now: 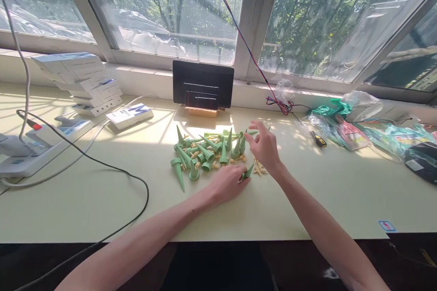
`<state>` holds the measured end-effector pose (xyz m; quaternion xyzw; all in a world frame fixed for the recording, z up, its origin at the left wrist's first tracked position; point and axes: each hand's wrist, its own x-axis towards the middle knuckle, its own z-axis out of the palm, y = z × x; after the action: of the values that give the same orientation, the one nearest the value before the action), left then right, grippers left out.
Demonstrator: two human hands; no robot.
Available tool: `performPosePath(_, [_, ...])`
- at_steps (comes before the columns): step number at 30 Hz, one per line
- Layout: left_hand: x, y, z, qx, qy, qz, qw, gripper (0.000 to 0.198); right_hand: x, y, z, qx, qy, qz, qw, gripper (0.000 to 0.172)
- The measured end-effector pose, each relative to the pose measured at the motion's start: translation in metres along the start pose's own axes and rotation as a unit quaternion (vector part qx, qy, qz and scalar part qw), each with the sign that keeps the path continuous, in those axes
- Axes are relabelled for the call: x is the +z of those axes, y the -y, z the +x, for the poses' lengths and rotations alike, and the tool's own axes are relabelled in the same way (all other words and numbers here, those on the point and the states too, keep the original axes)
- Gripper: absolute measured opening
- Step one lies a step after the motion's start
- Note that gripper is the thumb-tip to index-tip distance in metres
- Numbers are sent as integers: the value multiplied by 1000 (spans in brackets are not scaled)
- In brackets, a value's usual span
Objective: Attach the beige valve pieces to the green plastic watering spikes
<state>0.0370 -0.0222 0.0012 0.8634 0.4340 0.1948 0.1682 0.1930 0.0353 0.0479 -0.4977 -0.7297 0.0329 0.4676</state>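
Observation:
A pile of several green plastic cone spikes (205, 151) lies on the pale table (102, 191), mixed with small tan pieces (260, 168). My left hand (228, 183) rests on the table at the pile's near edge, fingers closed on one green cone spike (247, 173) that points up and to the right. My right hand (264, 146) hovers over the right side of the pile with its fingers apart and nothing in them, just above the tan pieces.
A dark tablet with a phone (202, 85) stands on a wooden stand behind the pile. Stacked white boxes (85, 82), a power strip (27, 150) and a black cable (112, 170) lie at the left. Plastic bags (355, 127) and red-blue wires (278, 102) lie at the right.

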Motion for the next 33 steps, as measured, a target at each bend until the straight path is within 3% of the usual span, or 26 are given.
performPosePath(2, [-1, 0, 0, -2, 4, -4, 1000, 24, -3, 4, -4, 1, -58, -16, 998, 20])
performPosePath(3, [-1, -1, 0, -2, 5, -6, 1000, 24, -3, 5, -6, -4, -54, -18, 998, 19])
performPosePath(8, [0, 0, 0, -1, -6, 9, 1000, 19, 11, -5, -18, 9, 117, 42, 992, 25])
performPosePath(13, [1, 0, -1, 16, -13, -2, 1000, 15, 27, -10, -25, 61, 154, 77, 983, 20])
performPosePath(20, [2, 1, -2, 33, -20, -2, 999, 10, 22, -11, -30, 4, 225, -4, 974, 18])
performPosePath(25, [2, 0, -2, 40, -18, 2, 999, 9, 16, -11, -35, -43, 217, -66, 973, 15])
performPosePath(33, [-1, -4, -3, 46, -10, 9, 999, 14, 13, -18, -46, -90, 203, -54, 974, 19])
